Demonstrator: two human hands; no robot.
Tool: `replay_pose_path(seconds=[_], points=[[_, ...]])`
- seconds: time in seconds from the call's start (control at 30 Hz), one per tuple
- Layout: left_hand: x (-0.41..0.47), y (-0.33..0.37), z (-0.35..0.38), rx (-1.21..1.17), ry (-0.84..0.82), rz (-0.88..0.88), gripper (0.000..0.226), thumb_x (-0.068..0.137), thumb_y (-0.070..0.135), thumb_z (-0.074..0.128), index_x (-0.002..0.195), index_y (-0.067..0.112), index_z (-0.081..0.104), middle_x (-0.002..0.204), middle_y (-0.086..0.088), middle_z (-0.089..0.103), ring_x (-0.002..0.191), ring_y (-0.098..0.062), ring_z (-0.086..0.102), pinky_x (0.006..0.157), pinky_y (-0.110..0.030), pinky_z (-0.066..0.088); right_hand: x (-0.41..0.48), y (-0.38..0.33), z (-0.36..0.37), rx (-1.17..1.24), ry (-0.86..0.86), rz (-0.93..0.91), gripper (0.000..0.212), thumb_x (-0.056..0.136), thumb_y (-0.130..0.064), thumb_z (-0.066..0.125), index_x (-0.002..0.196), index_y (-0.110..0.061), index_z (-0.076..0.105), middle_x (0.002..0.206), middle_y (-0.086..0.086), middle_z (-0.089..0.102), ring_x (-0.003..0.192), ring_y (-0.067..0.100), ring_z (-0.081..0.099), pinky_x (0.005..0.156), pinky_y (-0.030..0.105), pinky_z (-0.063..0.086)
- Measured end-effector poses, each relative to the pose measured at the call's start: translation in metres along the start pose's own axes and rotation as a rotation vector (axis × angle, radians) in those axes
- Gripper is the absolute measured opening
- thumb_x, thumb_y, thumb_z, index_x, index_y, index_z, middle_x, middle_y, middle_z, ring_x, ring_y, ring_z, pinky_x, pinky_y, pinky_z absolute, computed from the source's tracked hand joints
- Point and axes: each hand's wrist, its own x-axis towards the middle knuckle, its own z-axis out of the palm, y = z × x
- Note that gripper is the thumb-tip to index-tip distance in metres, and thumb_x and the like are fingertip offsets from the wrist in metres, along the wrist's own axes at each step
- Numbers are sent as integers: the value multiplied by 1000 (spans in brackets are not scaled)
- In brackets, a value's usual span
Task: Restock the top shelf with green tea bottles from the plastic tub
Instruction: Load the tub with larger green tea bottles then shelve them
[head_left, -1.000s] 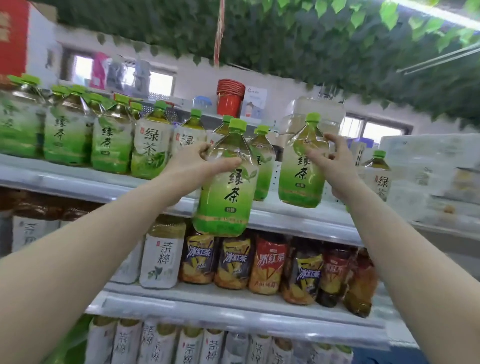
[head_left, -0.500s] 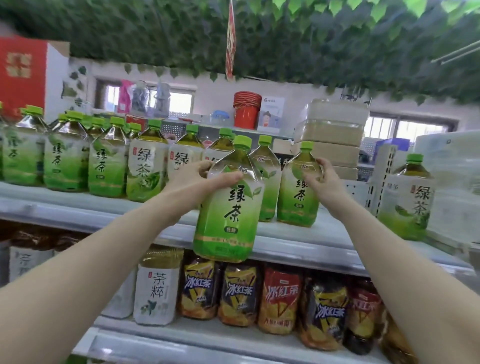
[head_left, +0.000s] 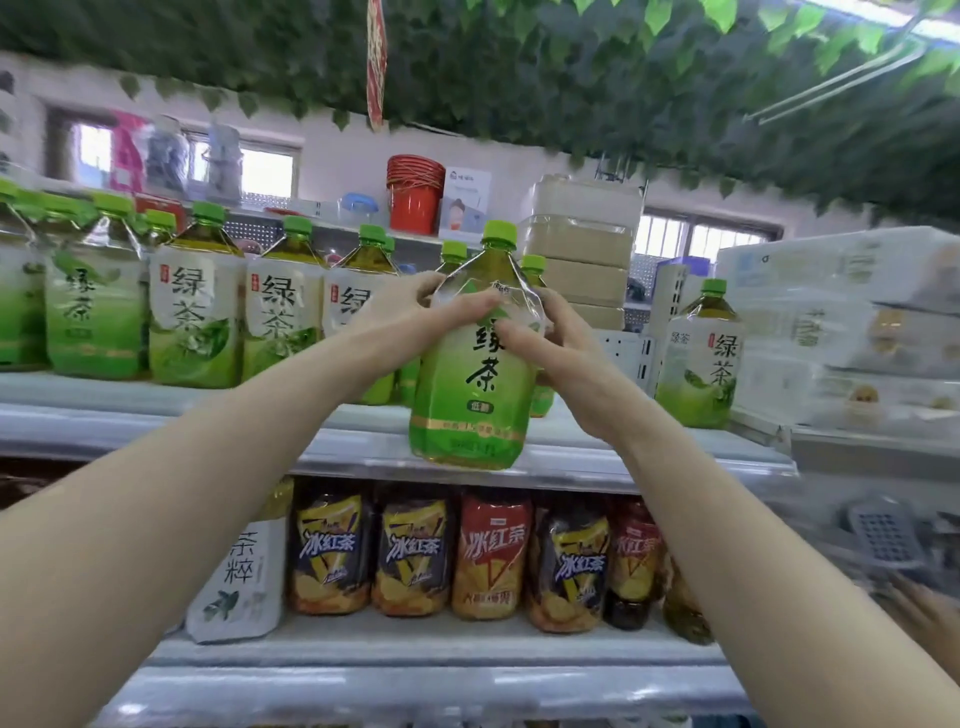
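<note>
With the green tea bottle (head_left: 470, 395) clasped at its shoulders by the left hand (head_left: 405, 317) and right hand (head_left: 556, 348), its base below them at the top shelf (head_left: 208, 415) lip, it should be kept upright, lifted clear and set before the standing bottles (head_left: 454, 252) just behind the hands.

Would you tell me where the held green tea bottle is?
The green tea bottle is mid-view, left hand and right hand gripping its shoulder, base at the top shelf front edge.
</note>
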Motion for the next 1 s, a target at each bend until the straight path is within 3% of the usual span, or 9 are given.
replay_pose_path(seconds=[0.07, 0.17, 0.27, 0.47, 0.67, 0.73, 0.83, 0.9, 1.0], points=[[8, 1, 1, 28, -58, 34, 73, 76, 79, 54, 127, 27, 60, 118, 10, 69, 104, -7, 65, 95, -34, 49, 2, -7, -12, -38, 55, 4, 64, 83, -37, 74, 138, -23, 46, 106, -3, 74, 96, 18, 72, 74, 29, 58], [23, -1, -4, 232, 39, 169, 75, 87, 75, 39, 142, 25, 47, 139, 8, 53, 112, 0, 52, 92, -23, 38, 8, -8, -32, -52, 138, 43, 62, 84, -36, 75, 138, -24, 47, 116, 4, 70, 103, 23, 70, 89, 44, 57], [35, -17, -9, 691, 177, 237, 69, 94, 61, 43, 150, 22, 36, 152, -4, 39, 135, -20, 40, 107, -36, 33, 16, -3, -47, 22, 228, 74, 58, 85, -32, 75, 136, -25, 48, 122, 13, 65, 104, 32, 69, 92, 52, 55], [40, -51, 2, 1070, 62, 181, 82, 90, 51, 60, 155, 29, 16, 164, -3, 12, 149, -28, 17, 113, -48, 31, 27, 18, -44, 42, 231, 25, 57, 90, -22, 68, 139, -25, 40, 132, 16, 55, 111, 34, 63, 96, 52, 53], [39, -58, 11, 1119, 104, 143, 95, 84, 48, 71, 156, 28, 13, 163, -8, 12, 149, -33, 16, 110, -50, 36, 23, 45, -42, 9, 210, 39, 54, 95, -20, 64, 142, -28, 37, 126, 0, 57, 102, 13, 67, 87, 30, 58], [39, -57, 13, 1152, 109, 152, 99, 80, 49, 74, 155, 26, 14, 163, -8, 13, 147, -34, 21, 109, -48, 37, 25, 41, -43, -190, 230, -6, 58, 96, -20, 62, 147, -26, 34, 136, -2, 51, 104, 11, 63, 97, 40, 54], [41, -56, 16, 1178, 127, 176, 105, 76, 48, 78, 156, 25, 13, 163, -6, 10, 146, -33, 23, 111, -46, 35, 28, 31, -37, -767, 243, -154, 75, 95, -21, 64, 155, -28, 21, 157, 4, 26, 140, 22, 33, 118, 44, 29], [43, -57, 19, 1178, 117, 182, 108, 76, 46, 79, 156, 26, 10, 164, -4, 5, 148, -33, 16, 113, -48, 32, 26, 28, -29, -1053, 165, -193, 89, 90, -35, 69, 157, -34, 9, 164, 5, 4, 151, 28, 6, 119, 43, 8], [46, -61, 24, 1170, 82, 151, 113, 75, 48, 79, 156, 30, 4, 165, 0, -5, 151, -33, 4, 112, -50, 34, 25, 33, -21, -1292, 82, -110, 107, 82, -49, 72, 158, -32, -3, 163, 11, -20, 150, 37, -12, 120, 49, 8]])
